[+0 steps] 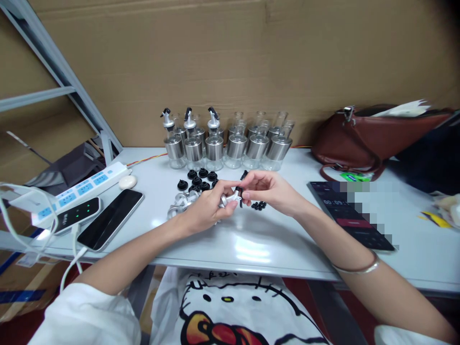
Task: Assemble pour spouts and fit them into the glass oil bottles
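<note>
My left hand (206,208) is closed around a silver pourer spout (228,199) above the front part of the table. A black flip cap (241,190) sits at the spout's tip, pinched by the fingers of my right hand (268,191). Under and beside my left hand lie several more silver spouts (177,207), partly covered by it. Several black stoppers (196,180) are gathered just behind them. Close below my right hand is a small cluster of tiny black parts (258,205).
Glass-and-steel bottles (236,147) stand in rows at the back, three topped with pourers. A power strip (82,189), a phone (111,219) and a white round case (128,182) occupy the left. To the right are a tablet (352,215) and a brown bag (381,136).
</note>
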`<action>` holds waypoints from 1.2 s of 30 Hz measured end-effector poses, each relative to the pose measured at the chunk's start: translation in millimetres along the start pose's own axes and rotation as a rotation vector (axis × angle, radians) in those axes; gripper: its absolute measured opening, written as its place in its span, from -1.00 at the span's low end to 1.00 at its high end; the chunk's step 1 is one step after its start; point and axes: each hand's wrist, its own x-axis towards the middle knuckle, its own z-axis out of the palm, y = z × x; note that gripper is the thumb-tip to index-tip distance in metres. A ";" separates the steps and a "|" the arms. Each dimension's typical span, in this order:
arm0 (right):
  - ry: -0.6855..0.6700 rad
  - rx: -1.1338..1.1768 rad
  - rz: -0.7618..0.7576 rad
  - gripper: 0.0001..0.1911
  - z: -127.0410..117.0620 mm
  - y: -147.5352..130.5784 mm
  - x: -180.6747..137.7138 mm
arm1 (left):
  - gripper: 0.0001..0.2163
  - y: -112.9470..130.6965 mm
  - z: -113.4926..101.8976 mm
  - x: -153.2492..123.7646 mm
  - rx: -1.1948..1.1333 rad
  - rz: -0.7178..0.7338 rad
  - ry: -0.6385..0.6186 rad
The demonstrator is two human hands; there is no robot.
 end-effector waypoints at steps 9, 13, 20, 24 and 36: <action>0.003 -0.007 0.006 -0.69 -1.4 3.9 3.3 | -0.61 2.0 -1.3 1.9 0.107 -0.115 -0.016; -0.020 -0.025 0.009 -0.69 0.1 5.2 4.5 | -0.59 -0.6 -1.2 2.8 0.165 -0.104 -0.045; -0.067 0.021 0.015 -0.69 3.7 2.7 2.0 | -0.63 -1.9 -0.7 -0.9 0.108 0.046 0.008; -0.054 0.042 -0.002 -0.68 6.8 3.7 1.4 | -0.65 -3.2 0.9 -2.8 0.067 0.108 0.042; -0.047 0.118 -0.060 -0.70 13.5 4.2 0.0 | -0.67 -1.9 7.7 -3.5 -0.016 0.318 0.143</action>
